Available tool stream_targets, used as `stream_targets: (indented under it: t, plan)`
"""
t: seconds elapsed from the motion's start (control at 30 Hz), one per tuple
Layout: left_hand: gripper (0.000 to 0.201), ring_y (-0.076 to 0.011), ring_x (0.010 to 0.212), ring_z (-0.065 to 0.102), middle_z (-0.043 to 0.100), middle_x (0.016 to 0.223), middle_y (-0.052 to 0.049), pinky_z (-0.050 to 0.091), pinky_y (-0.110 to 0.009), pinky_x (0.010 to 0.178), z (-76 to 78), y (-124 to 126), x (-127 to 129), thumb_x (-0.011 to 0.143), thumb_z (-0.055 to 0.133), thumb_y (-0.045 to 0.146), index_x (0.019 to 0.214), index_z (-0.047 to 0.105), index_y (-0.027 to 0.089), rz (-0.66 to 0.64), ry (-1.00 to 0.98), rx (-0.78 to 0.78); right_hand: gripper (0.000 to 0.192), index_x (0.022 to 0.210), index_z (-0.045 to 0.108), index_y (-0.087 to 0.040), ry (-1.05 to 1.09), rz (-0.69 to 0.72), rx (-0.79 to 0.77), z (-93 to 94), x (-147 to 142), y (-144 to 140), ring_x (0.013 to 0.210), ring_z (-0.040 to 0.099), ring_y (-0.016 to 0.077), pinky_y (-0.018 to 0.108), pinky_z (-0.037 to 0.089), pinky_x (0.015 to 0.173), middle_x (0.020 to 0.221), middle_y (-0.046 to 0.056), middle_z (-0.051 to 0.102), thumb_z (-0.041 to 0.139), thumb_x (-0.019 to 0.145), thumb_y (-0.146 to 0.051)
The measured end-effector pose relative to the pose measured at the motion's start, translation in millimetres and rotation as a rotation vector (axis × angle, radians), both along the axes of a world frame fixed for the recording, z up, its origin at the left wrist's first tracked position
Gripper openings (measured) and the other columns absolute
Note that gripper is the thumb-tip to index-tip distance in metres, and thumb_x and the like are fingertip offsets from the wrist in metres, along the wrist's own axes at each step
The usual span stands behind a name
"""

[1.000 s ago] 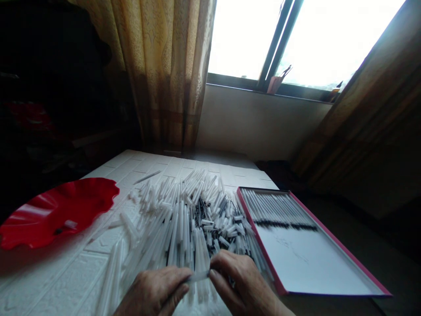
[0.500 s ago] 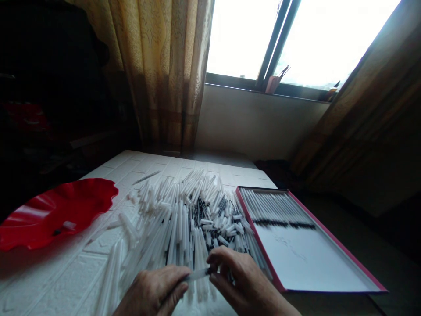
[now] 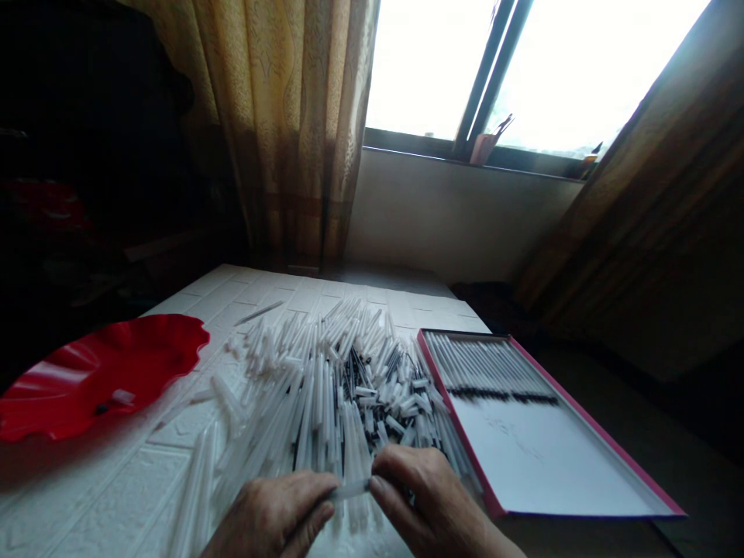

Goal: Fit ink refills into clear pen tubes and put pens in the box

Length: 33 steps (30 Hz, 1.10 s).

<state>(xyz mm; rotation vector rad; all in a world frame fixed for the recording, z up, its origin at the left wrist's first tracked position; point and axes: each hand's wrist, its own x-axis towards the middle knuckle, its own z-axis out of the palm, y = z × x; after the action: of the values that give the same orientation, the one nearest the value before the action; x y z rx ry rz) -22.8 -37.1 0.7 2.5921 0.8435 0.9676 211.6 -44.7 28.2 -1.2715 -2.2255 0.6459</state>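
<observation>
At the near table edge my left hand (image 3: pixel 279 515) and my right hand (image 3: pixel 427 504) together pinch one white pen barrel (image 3: pixel 350 489), one hand on each end. Just beyond them lies a large heap of white pen barrels and caps (image 3: pixel 325 380), with dark refills mixed in. A flat red-rimmed tray (image 3: pixel 558 465) sits to the right, holding a neat row of pens (image 3: pixel 488 372) at its far end.
A red wavy-edged dish (image 3: pixel 105 372) with a small piece in it sits at the left on the white brick-patterned table (image 3: pixel 116 480). Curtains, a window sill and a dark wooden panel stand behind.
My right hand shifted slightly outward and came back, pressing along the barrel; both hands kept hold of it. Nothing else moved.
</observation>
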Motion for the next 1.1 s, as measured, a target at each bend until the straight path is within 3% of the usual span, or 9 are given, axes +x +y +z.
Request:
stream_targets:
  t: [0.17,0.3,0.4,0.6,0.73,0.9,1.1]
  plan:
    - [0.02,-0.0143,0.073,0.077,0.077,0.084,0.001,0.057,-0.015,0.065,0.8,-1,-1,0.104,0.04,0.025,0.114,0.057,0.024,-0.012,0.018,-0.013,0.033,0.062,0.029,-0.024,-0.019,0.008,-0.014,-5.4,-5,2,0.047,0.043,0.0118,0.026,0.027,0.05,0.053,-0.004,0.039,0.036,0.094,-0.032]
    - [0.018,-0.0134,0.073,0.077,0.078,0.086,0.001,0.056,-0.014,0.067,-0.1,-1,-1,0.102,0.044,0.024,0.113,0.058,0.025,-0.011,-0.013,-0.015,0.031,0.065,0.044,-0.022,0.063,0.027,-0.088,-0.8,-1,2,0.052,0.053,0.0126,0.023,0.033,0.053,0.057,-0.002,0.052,0.04,0.094,-0.032]
    - [0.017,-0.0128,0.075,0.077,0.078,0.087,0.002,0.056,-0.013,0.068,-3.4,1,-1,0.1,0.046,0.021,0.112,0.057,0.025,-0.017,-0.035,-0.023,0.003,0.084,0.056,-0.021,0.147,0.037,-0.097,3.0,4,1,0.06,0.056,0.0123,0.021,0.038,0.057,0.071,-0.001,0.061,0.053,0.085,-0.021]
    - [0.02,-0.0129,0.079,0.077,0.077,0.09,0.001,0.055,-0.013,0.069,-13.3,4,-2,0.099,0.047,0.019,0.115,0.057,0.025,-0.029,-0.058,-0.058,0.008,0.083,0.057,-0.021,0.172,0.042,-0.05,-1.0,6,1,0.062,0.056,0.0115,0.02,0.041,0.059,0.073,-0.001,0.063,0.055,0.082,-0.013]
    - [0.019,-0.0123,0.078,0.077,0.077,0.088,0.003,0.056,-0.013,0.071,-6.9,2,-2,0.1,0.046,0.021,0.115,0.057,0.027,-0.029,-0.042,-0.043,0.004,0.082,0.058,-0.02,0.115,0.023,-0.023,-0.3,5,1,0.06,0.056,0.0123,0.021,0.039,0.057,0.07,0.0,0.063,0.056,0.084,-0.017]
    - [0.017,-0.0133,0.076,0.077,0.078,0.088,0.001,0.057,-0.014,0.069,3.4,-1,0,0.103,0.043,0.025,0.113,0.057,0.024,0.002,-0.002,0.022,0.019,0.074,0.056,-0.02,0.042,0.012,-0.001,-0.5,2,0,0.056,0.054,0.0128,0.023,0.035,0.054,0.063,0.0,0.06,0.05,0.091,-0.027]
    - [0.019,-0.0134,0.074,0.077,0.078,0.086,0.001,0.058,-0.015,0.067,1.4,0,1,0.104,0.041,0.027,0.112,0.057,0.024,-0.001,0.01,0.029,0.035,0.061,0.047,-0.021,0.009,0.011,-0.045,-4.5,-1,2,0.051,0.055,0.0127,0.023,0.034,0.052,0.055,0.0,0.055,0.041,0.095,-0.031]
